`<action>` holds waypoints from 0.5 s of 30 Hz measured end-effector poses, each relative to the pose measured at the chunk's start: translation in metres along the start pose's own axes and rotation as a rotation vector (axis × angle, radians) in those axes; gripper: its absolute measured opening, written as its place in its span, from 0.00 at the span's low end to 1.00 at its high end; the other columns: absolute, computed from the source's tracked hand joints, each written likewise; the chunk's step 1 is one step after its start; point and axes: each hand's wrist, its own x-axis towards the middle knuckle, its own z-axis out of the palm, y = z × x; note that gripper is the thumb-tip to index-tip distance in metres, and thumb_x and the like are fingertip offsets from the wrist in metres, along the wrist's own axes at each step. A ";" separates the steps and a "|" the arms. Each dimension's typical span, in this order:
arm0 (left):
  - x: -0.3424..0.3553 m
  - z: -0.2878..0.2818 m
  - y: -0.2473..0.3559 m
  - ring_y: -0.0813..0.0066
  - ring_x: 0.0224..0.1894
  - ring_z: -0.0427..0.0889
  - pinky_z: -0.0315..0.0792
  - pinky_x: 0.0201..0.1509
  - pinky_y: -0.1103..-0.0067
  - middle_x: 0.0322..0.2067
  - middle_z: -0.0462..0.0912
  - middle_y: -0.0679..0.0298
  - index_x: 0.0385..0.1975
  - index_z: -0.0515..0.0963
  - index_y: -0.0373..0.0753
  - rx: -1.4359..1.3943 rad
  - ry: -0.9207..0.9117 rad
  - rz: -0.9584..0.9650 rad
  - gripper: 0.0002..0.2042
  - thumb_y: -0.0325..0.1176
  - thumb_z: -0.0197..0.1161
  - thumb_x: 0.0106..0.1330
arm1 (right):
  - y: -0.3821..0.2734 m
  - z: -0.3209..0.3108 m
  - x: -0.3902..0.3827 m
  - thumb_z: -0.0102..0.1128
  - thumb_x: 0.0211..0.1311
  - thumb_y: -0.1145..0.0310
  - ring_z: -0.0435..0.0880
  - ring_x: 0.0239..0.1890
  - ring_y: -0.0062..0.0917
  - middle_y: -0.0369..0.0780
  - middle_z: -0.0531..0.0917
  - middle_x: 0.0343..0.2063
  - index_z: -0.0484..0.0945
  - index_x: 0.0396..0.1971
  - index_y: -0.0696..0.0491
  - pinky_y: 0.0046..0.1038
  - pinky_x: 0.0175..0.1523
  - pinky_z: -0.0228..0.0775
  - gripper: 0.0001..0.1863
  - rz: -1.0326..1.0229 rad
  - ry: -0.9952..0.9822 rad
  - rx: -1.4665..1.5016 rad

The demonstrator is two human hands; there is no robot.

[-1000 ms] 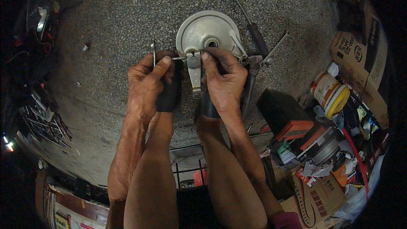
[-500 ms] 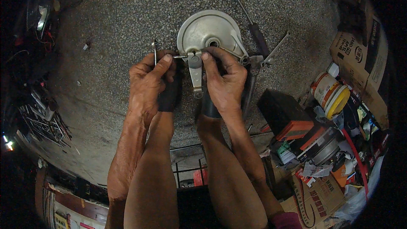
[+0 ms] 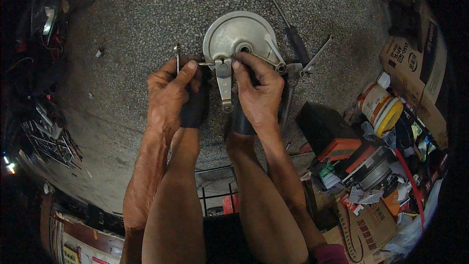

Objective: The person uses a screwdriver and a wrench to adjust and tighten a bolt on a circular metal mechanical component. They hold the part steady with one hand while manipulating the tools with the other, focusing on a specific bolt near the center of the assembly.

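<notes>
A round silver brake drum cover (image 3: 234, 32) lies on the floor in front of me, with a flat metal brake lever (image 3: 224, 80) pointing toward me from its near edge. My left hand (image 3: 168, 90) is closed around a slim wrench (image 3: 177, 51) whose end sticks up past the fingers. From its thumb and fingertips a thin metal rod (image 3: 207, 63) reaches the lever's clamp end; whether it joins the wrench is hidden. Against that clamp's other side, my right hand (image 3: 261, 90) pinches with thumb and forefinger; what lies between them is hidden.
Right of the cover lie a dark-handled screwdriver (image 3: 297, 46) and a grey metal wrench (image 3: 318, 55). Farther right are a black box (image 3: 325, 124), a tub with a yellow rim (image 3: 388, 120) and cardboard cartons (image 3: 413, 61). A heap of metal parts (image 3: 51, 134) sits at left.
Both hands and the brake cover sit very slightly farther left in the picture. Their grips look the same.
</notes>
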 end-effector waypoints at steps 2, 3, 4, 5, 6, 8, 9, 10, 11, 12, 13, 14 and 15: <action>0.000 0.000 0.002 0.84 0.28 0.79 0.71 0.30 0.87 0.30 0.85 0.66 0.45 0.82 0.36 -0.011 0.002 0.009 0.11 0.34 0.65 0.68 | 0.001 -0.001 0.000 0.65 0.62 0.77 0.80 0.31 0.14 0.37 0.86 0.33 0.84 0.42 0.61 0.18 0.33 0.73 0.09 -0.066 -0.013 -0.041; -0.001 -0.001 0.002 0.84 0.28 0.79 0.72 0.30 0.87 0.30 0.85 0.66 0.45 0.82 0.36 -0.001 -0.001 0.012 0.11 0.34 0.65 0.68 | 0.001 -0.001 0.001 0.65 0.62 0.77 0.81 0.32 0.14 0.38 0.86 0.34 0.84 0.42 0.61 0.18 0.34 0.73 0.09 -0.086 -0.021 -0.045; -0.001 -0.001 0.002 0.84 0.28 0.79 0.72 0.30 0.87 0.30 0.85 0.66 0.45 0.82 0.36 0.008 -0.010 0.016 0.11 0.34 0.65 0.68 | 0.001 -0.002 0.001 0.65 0.61 0.78 0.81 0.33 0.15 0.39 0.86 0.34 0.84 0.42 0.61 0.19 0.36 0.74 0.10 -0.106 -0.024 -0.053; -0.001 -0.001 0.001 0.84 0.28 0.79 0.72 0.30 0.87 0.30 0.85 0.66 0.45 0.82 0.36 0.016 -0.019 0.019 0.11 0.34 0.65 0.68 | 0.001 -0.003 0.000 0.65 0.59 0.77 0.83 0.36 0.23 0.41 0.86 0.35 0.84 0.42 0.60 0.24 0.39 0.75 0.10 -0.098 -0.020 -0.051; -0.001 -0.001 0.002 0.84 0.28 0.79 0.71 0.30 0.87 0.30 0.85 0.67 0.44 0.82 0.36 0.040 -0.026 0.012 0.11 0.34 0.65 0.68 | -0.001 -0.004 0.000 0.65 0.58 0.77 0.85 0.39 0.31 0.44 0.86 0.36 0.84 0.42 0.58 0.28 0.43 0.76 0.11 -0.089 -0.016 -0.048; -0.002 -0.004 0.006 0.84 0.28 0.79 0.71 0.29 0.87 0.30 0.85 0.67 0.44 0.82 0.36 0.092 -0.026 0.001 0.10 0.34 0.65 0.68 | -0.002 -0.002 0.000 0.65 0.56 0.77 0.87 0.41 0.39 0.47 0.86 0.37 0.84 0.42 0.56 0.33 0.46 0.77 0.12 -0.084 -0.011 -0.043; -0.003 -0.004 0.006 0.85 0.28 0.79 0.71 0.29 0.87 0.30 0.85 0.67 0.44 0.82 0.36 0.061 -0.019 0.010 0.10 0.34 0.65 0.68 | -0.002 -0.001 0.000 0.65 0.56 0.77 0.87 0.41 0.39 0.47 0.86 0.37 0.84 0.42 0.56 0.33 0.46 0.77 0.12 -0.087 -0.007 -0.045; -0.003 -0.002 0.004 0.85 0.28 0.79 0.70 0.29 0.88 0.30 0.85 0.67 0.44 0.82 0.36 0.029 -0.016 0.019 0.10 0.34 0.65 0.68 | -0.002 -0.001 -0.001 0.65 0.57 0.77 0.87 0.40 0.39 0.47 0.85 0.37 0.84 0.41 0.56 0.33 0.46 0.77 0.12 -0.091 0.000 -0.052; -0.003 0.001 0.003 0.85 0.28 0.78 0.70 0.28 0.88 0.30 0.85 0.67 0.43 0.82 0.36 -0.004 -0.013 0.028 0.10 0.34 0.65 0.68 | -0.003 -0.001 -0.001 0.65 0.57 0.77 0.87 0.40 0.39 0.47 0.85 0.37 0.84 0.41 0.56 0.33 0.46 0.77 0.11 -0.089 0.006 -0.051; -0.004 0.003 0.004 0.86 0.27 0.78 0.70 0.29 0.88 0.29 0.84 0.68 0.41 0.82 0.35 -0.010 0.009 0.019 0.08 0.31 0.64 0.68 | -0.004 -0.001 -0.001 0.65 0.57 0.77 0.87 0.40 0.39 0.46 0.85 0.37 0.84 0.41 0.56 0.33 0.45 0.77 0.11 -0.087 0.013 -0.051; -0.006 0.008 0.009 0.86 0.27 0.77 0.70 0.29 0.87 0.28 0.84 0.68 0.39 0.83 0.34 -0.016 0.031 0.011 0.06 0.29 0.64 0.68 | -0.005 -0.001 -0.001 0.64 0.57 0.77 0.86 0.39 0.39 0.46 0.85 0.37 0.84 0.41 0.56 0.33 0.45 0.77 0.11 -0.086 0.019 -0.050; -0.008 0.011 0.012 0.86 0.26 0.76 0.69 0.30 0.87 0.27 0.83 0.69 0.37 0.84 0.34 -0.021 0.053 0.002 0.05 0.27 0.63 0.68 | -0.004 -0.001 -0.001 0.64 0.57 0.77 0.86 0.39 0.38 0.46 0.85 0.37 0.84 0.41 0.56 0.33 0.44 0.77 0.10 -0.094 0.017 -0.048; -0.007 0.010 0.011 0.86 0.26 0.76 0.69 0.30 0.87 0.27 0.83 0.69 0.38 0.84 0.34 -0.018 0.048 0.010 0.05 0.27 0.63 0.68 | -0.003 -0.001 -0.001 0.64 0.58 0.77 0.86 0.39 0.38 0.46 0.84 0.36 0.84 0.41 0.56 0.32 0.44 0.77 0.10 -0.103 0.016 -0.046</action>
